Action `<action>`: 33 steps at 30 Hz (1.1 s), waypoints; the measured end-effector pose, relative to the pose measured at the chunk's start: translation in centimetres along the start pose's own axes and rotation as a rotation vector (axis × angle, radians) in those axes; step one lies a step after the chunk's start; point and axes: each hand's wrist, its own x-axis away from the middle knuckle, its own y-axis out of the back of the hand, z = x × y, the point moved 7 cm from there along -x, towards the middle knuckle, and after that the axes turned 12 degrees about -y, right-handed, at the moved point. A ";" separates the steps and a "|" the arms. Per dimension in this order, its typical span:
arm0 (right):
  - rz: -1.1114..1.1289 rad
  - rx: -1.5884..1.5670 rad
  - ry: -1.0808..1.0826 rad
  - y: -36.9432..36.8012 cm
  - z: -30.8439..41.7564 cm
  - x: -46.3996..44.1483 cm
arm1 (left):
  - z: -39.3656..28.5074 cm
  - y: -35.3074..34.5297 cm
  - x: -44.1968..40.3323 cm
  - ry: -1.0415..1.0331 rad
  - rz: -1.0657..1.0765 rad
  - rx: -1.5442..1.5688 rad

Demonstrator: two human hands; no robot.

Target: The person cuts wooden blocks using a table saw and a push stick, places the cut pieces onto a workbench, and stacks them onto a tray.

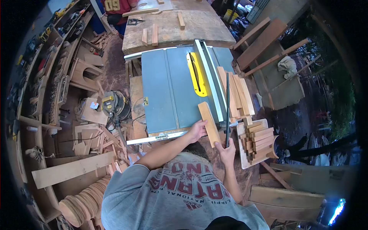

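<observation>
A short wooden board (pixel 210 124) lies at the front edge of the table saw (pixel 157 88), its near end reaching past that edge towards my body. My left hand (pixel 196 131) grips the board's left side near the middle. My right hand (pixel 227 152) holds a long, thin dark stick (pixel 227 103) upright in its fingers, while its thumb touches the board's near end. Beyond the board's far end is the yellow insert plate (pixel 196 74) with its dark slot. The silver rip fence (pixel 211 80) runs along the right of the plate.
Several wood strips (pixel 238 92) lie right of the fence. More cut pieces are stacked on a light board (pixel 242 147) at my right. A wooden worktable (pixel 172 34) adjoins the saw's far side. A vacuum (pixel 115 103) and scraps (pixel 111 143) are at left. Another person (pixel 115 7) is at far left.
</observation>
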 end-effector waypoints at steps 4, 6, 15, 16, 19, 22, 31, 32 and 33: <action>-0.136 0.092 0.035 -0.3 2.3 1.8 | 1.1 0.2 0.4 -0.217 -0.082 -0.342; -0.378 0.102 0.160 -1.1 1.0 1.4 | -0.9 -0.3 1.9 -0.448 -0.119 -1.106; -0.333 0.093 0.268 -4.8 1.1 -0.3 | -0.4 0.0 1.7 -0.532 0.134 -1.554; -0.343 0.070 0.308 -4.8 1.3 -0.2 | -1.0 -0.7 2.1 -0.541 0.128 -1.620; -0.294 0.058 0.292 -4.2 1.2 0.2 | -2.7 -2.7 3.2 -0.533 0.103 -1.700; -0.139 0.003 0.159 -2.2 0.5 1.6 | -2.8 -2.8 2.9 -0.589 0.099 -1.733; 0.138 0.254 0.136 5.1 4.7 9.4 | -5.5 -0.8 -1.7 -0.823 0.023 -1.817; 0.151 0.347 0.156 5.4 5.3 9.9 | -5.6 -0.7 -2.0 -0.827 0.015 -1.813; 0.155 0.351 0.162 5.7 5.5 10.1 | -5.8 -0.8 -2.1 -0.841 0.018 -1.812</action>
